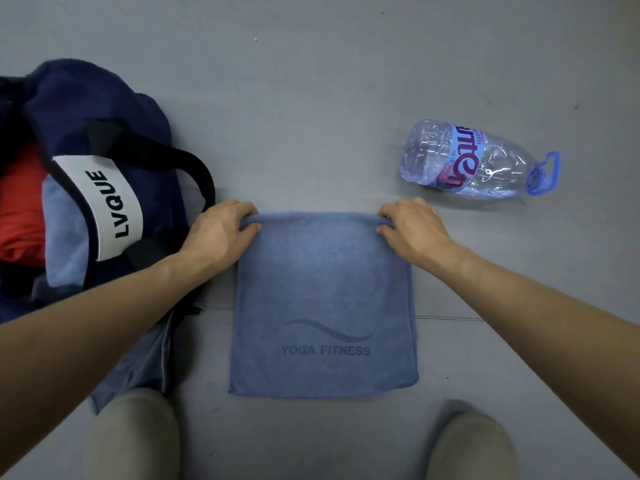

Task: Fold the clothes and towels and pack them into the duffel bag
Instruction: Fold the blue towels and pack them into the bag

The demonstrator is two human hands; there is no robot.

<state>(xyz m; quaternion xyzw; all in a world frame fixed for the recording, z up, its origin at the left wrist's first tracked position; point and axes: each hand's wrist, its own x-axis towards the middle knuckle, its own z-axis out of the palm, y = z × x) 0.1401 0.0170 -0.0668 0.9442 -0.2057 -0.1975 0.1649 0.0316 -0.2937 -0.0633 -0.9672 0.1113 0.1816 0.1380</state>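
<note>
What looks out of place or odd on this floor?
The water bottle lies on its side on the floor, right of the blue towel that the left hand and right hand grip. No spill shows; nothing else stands out.

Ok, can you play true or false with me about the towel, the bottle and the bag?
1. The left hand and right hand both grip the towel's far edge. True.
2. The bottle stands upright. False: it lies on its side.
3. The bag sits left of the towel. True.
4. The towel says SWIM CLUB. False: it reads YOGA FITNESS.
5. A red cloth is in the bag. True.
</note>
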